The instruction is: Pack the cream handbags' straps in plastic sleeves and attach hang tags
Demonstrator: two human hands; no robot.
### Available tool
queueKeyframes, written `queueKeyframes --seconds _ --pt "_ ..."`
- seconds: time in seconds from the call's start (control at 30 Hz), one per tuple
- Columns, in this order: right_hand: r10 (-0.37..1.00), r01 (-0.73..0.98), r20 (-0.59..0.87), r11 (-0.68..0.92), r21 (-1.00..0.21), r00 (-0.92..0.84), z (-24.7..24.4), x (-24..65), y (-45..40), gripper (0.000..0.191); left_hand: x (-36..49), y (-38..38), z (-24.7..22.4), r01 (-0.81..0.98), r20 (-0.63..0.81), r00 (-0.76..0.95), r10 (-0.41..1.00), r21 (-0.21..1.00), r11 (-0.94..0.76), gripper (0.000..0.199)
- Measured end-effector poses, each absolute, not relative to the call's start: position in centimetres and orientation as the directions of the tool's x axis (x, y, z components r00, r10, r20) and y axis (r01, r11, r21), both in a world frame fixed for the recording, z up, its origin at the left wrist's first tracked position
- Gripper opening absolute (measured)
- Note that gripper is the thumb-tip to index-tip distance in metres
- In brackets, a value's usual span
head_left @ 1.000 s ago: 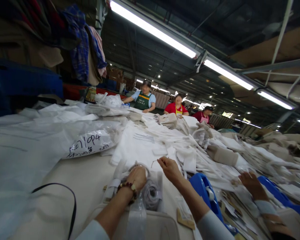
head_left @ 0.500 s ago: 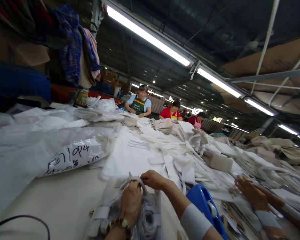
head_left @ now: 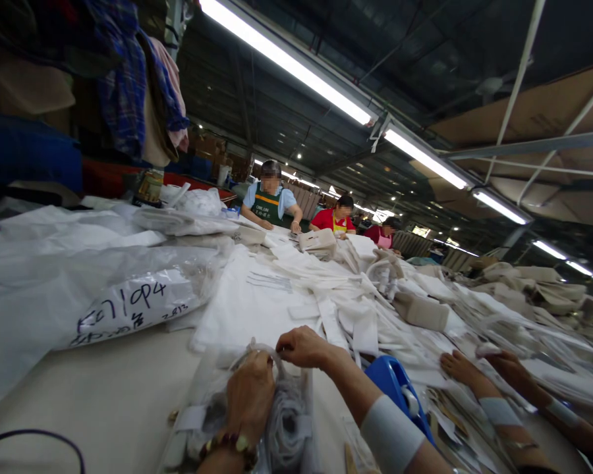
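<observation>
My left hand, a bead bracelet on its wrist, is closed over a pale grey fabric cord wound in loops. Most of its fingers are hidden behind the back of the hand. To its right, my right hand pinches the raised upper part of the same cord. Its forearm wears a light grey band. Under both hands lies a clear plastic bag with bundled cords and white paper bands in it. Right beside my right forearm stands a blue plastic tape dispenser or similar holder.
A large plastic-wrapped packet with handwriting lies at the left. White fabric pieces heap across the table. A co-worker's hands work at the right. Several people, one in a green apron, sit opposite. A black cable curves at lower left.
My hands keep their hold on the cord with little movement. The co-worker's hands at the right have separated, one now holding something whitish. The view has shifted slightly.
</observation>
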State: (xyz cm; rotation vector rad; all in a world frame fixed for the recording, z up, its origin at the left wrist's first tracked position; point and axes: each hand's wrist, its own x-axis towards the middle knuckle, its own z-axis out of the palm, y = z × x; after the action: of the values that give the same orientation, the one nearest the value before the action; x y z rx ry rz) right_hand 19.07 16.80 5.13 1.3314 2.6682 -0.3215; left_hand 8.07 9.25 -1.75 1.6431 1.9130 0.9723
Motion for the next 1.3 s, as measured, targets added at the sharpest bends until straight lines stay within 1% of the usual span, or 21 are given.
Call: queueKeyframes --seconds 0.1,0.2,0.27,0.37,0.5,0.6,0.67,0.73,0.87,0.97,1.07,1.17,1.3 --pt "0.785 0.803 -0.203 0.596 -0.005 -0.585 5.8 19.4 16.3 0.027 8.1 8.9 -1.8 0.629 0.152 -0.193 0.969 0.777 0.003 0.026" --pt "0.806 0.797 -0.141 0.591 0.129 -0.575 5.7 19.3 15.5 0.023 7.8 8.8 -1.7 0.540 0.163 -0.187 0.969 0.841 -0.037 0.021" --pt "0.808 0.787 -0.120 0.589 0.181 -0.577 5.6 19.0 15.0 0.020 7.5 8.8 -1.6 0.450 0.157 -0.175 0.972 0.891 -0.063 0.018" --pt "0.806 0.781 -0.130 0.592 0.199 -0.577 5.6 18.8 14.6 0.017 7.0 8.9 -1.5 0.283 0.145 -0.129 0.981 0.954 -0.104 0.021" --pt "0.818 0.805 -0.173 0.573 0.152 -0.549 6.4 18.7 14.8 0.017 6.7 8.8 -1.1 0.048 0.131 -0.075 0.988 0.991 -0.128 0.023" --pt "0.842 0.849 -0.196 0.524 0.076 -0.502 7.1 18.6 15.1 0.019 6.4 8.5 -0.7 -0.124 0.109 -0.071 0.992 0.985 -0.117 0.026" --pt "0.860 0.883 -0.222 0.470 -0.009 -0.460 7.6 18.7 15.5 0.019 6.3 8.3 -0.5 -0.222 0.091 -0.067 0.994 0.969 -0.104 0.027" --pt "0.859 0.905 -0.285 0.402 -0.138 -0.425 7.8 18.9 16.0 0.016 6.3 8.2 -0.4 -0.290 0.069 -0.064 0.996 0.953 -0.085 0.026" --pt "0.829 0.872 -0.401 0.193 -0.450 -0.390 7.3 19.5 16.8 0.023 6.5 8.4 -0.5 -0.372 0.017 -0.066 0.998 0.927 -0.041 0.024" --pt "0.823 0.751 -0.418 0.015 -0.660 -0.384 6.5 19.7 16.9 0.018 6.5 8.5 -0.7 -0.438 -0.017 -0.066 0.998 0.899 -0.014 0.025" --pt "0.822 0.579 -0.406 -0.117 -0.807 -0.399 5.8 20.1 16.5 0.027 6.4 8.5 -0.7 -0.511 -0.056 -0.070 0.996 0.859 0.013 0.027" --pt "0.822 0.424 -0.387 -0.199 -0.883 -0.419 5.4 20.7 16.0 0.029 6.4 8.5 -0.6 -0.559 -0.082 -0.088 0.993 0.829 0.019 0.027" --pt "0.827 0.246 -0.322 -0.229 -0.942 -0.461 5.1 21.5 14.9 0.034 6.5 8.5 -0.5 -0.566 -0.093 -0.133 0.987 0.824 0.002 0.028"
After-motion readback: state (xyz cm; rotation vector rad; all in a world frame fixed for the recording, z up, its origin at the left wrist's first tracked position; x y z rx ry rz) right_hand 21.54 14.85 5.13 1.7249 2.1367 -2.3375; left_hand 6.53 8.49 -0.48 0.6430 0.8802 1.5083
